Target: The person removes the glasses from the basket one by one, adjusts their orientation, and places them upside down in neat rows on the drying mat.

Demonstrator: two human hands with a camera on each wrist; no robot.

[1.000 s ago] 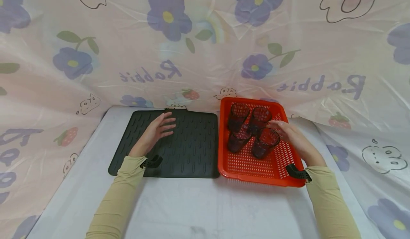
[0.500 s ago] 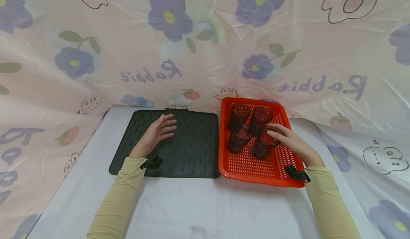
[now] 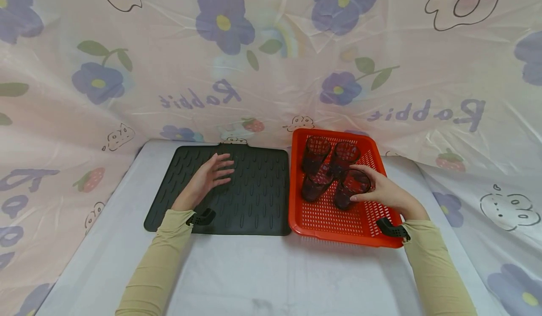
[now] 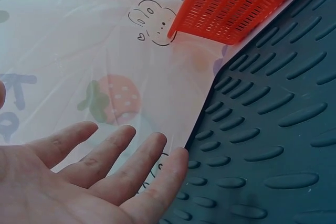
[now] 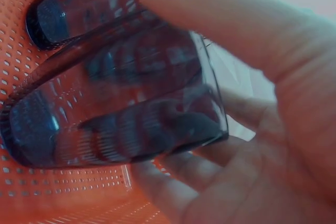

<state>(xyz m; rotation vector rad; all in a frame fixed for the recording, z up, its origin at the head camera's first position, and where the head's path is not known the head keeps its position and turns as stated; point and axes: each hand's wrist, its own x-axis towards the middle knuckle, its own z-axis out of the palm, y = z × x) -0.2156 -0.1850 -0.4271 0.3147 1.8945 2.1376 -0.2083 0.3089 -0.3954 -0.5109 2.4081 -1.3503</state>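
Observation:
Several dark, see-through drinking glasses stand in a red plastic basket (image 3: 313, 229) on the right of the table. My right hand (image 3: 383, 191) curls round the near right glass (image 3: 346, 191), thumb on the near side and fingers on the far side. In the right wrist view that glass (image 5: 121, 114) sits between thumb and fingers, with another glass (image 5: 79, 9) close beside it. Over the dark drying mat (image 3: 254, 198), my left hand (image 3: 205, 179) hovers with its fingers spread and holds nothing. The left wrist view shows its palm and fingers (image 4: 126, 169) beside the ridged mat.
The basket stands right against the mat's right edge. A white cloth (image 3: 271, 273) covers the table. A patterned plastic sheet (image 3: 271, 71) hangs behind and at both sides. The basket's perforated wall (image 4: 226, 9) rises past the mat in the left wrist view.
My right hand has moved left from the basket's right side, passed over the near right glass, and now wraps round it. The left hand has stayed nearly still.

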